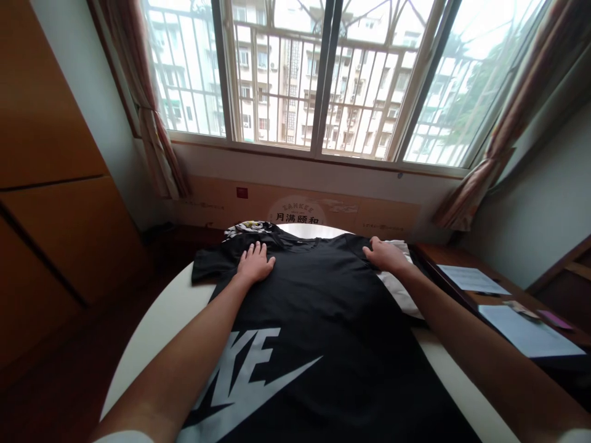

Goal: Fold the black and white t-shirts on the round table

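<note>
Resting left hand (256,261): my fingers spread flat on black shirt (318,295), centre-left.
Right hand (386,253): fingers curled at its shoulder, centre-right; I can't tell if they pinch cloth.

White sleeve edges (124,436) cross both arms near the bottom corners; forearms (184,354) and hands (256,263) bare

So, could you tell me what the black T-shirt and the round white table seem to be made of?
Black T-shirt: probably matte cotton knit, judging by soft, shallow creases. Round white table: smooth, perhaps laminate or painted wood; its surface looks even and grainless.
</note>
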Available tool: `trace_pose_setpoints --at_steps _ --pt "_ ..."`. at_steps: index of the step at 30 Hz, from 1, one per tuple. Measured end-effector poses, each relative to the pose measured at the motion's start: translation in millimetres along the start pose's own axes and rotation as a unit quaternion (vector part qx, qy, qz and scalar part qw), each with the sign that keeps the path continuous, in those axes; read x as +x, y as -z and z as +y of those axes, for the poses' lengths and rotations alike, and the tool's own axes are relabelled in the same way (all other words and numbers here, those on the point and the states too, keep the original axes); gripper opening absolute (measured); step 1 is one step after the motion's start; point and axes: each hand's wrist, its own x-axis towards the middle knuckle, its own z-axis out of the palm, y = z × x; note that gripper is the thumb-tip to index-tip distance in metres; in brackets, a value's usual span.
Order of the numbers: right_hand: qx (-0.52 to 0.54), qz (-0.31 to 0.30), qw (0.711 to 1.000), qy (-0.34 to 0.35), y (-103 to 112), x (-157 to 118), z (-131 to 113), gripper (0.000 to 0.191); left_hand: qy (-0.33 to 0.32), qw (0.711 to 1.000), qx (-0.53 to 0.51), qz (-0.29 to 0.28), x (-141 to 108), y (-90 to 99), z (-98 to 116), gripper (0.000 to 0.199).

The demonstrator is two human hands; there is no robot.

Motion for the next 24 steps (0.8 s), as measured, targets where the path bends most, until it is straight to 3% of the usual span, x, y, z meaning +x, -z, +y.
trace_pose_setpoints --at_steps 5,8,17,24 --pt "0.041 -0.036 0.998 0.034 -38.5 41.0 -32.0 0.068 -0.002 1.0 -0.002 -0.01 3.5 -3.0 -1.8 0.084" --pt "0.052 -0.054 0.997 0.015 -59.9 52.6 -33.5 0.068 0.004 1.0 -0.013 -0.006 2.0 -3.8 -3.8 0.086" --pt "0.069 -0.024 0.994 -0.082 -62.8 65.6 26.3 0.07 0.038 0.998 -0.039 -0.006 -6.1 3.0 -1.5 0.086" --pt "0.068 0.068 0.974 -0.206 -55.0 59.9 54.1 0.074 0.035 0.998 -0.046 0.005 -7.0 1.8 -1.7 0.084"
